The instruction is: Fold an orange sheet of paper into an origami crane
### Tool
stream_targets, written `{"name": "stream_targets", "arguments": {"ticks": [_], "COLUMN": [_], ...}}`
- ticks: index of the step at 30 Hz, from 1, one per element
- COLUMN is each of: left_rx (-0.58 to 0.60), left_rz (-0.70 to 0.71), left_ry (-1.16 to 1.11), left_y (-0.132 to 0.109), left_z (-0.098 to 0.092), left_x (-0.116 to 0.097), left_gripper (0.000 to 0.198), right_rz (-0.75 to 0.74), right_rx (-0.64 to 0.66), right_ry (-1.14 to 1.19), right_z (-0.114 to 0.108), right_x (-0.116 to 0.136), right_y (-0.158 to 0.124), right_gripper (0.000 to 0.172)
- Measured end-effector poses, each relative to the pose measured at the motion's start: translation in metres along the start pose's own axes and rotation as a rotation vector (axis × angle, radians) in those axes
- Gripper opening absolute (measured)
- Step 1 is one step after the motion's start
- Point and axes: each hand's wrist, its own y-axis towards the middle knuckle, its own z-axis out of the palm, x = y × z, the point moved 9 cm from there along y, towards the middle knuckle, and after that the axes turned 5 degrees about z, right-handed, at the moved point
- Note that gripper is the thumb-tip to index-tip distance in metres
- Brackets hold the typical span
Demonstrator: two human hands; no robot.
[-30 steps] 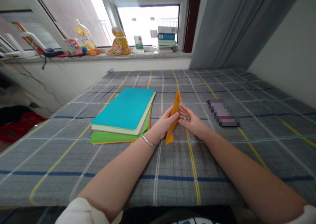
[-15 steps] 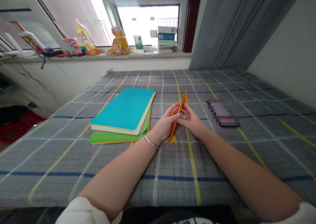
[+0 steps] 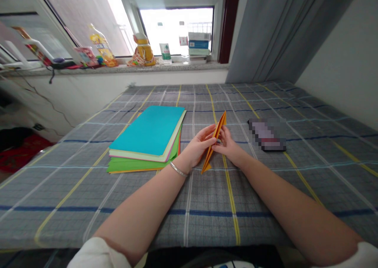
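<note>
A stack of coloured paper (image 3: 147, 136), topped by a turquoise sheet, is laid on a grey checked cloth (image 3: 189, 220) at 9 o'clock from the hands. A silver bangle (image 3: 178, 169) is worn on the left wrist. A narrow folded orange paper (image 3: 213, 142) is pinched from both sides between the left hand (image 3: 198, 146) and the right hand (image 3: 228, 146), both closed on it, with its upper tip aimed at 1 o'clock. A pixelated, unreadable object (image 3: 267, 134) is placed at 3 o'clock, well apart from the right hand.
</note>
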Motion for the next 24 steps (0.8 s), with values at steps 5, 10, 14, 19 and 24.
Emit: {"name": "stream_targets", "arguments": {"ticks": [5, 10, 14, 19, 24], "left_rx": [0.028, -0.005, -0.031, -0.075, -0.123], "left_rz": [0.030, 0.090, 0.104, 0.101, 0.190], "left_ry": [0.263, 0.480, 0.548, 0.625, 0.693], "left_y": [-0.001, -0.004, -0.005, -0.004, -0.003], "left_z": [-0.002, -0.004, -0.008, -0.019, -0.025], "left_x": [-0.010, -0.023, -0.033, -0.041, -0.046], "left_gripper": [0.049, 0.048, 0.051, 0.048, 0.039], "right_rz": [-0.005, -0.039, -0.016, 0.000, -0.097], "right_rx": [-0.004, 0.006, -0.010, -0.009, -0.113], "right_ry": [-0.040, -0.070, -0.073, -0.102, -0.356], "right_z": [-0.004, -0.006, -0.009, -0.016, -0.038], "right_x": [-0.001, -0.002, -0.003, 0.000, 0.017], "right_y": [-0.001, -0.002, -0.004, -0.004, -0.003], "right_gripper": [0.086, 0.080, 0.079, 0.069, 0.047]}}
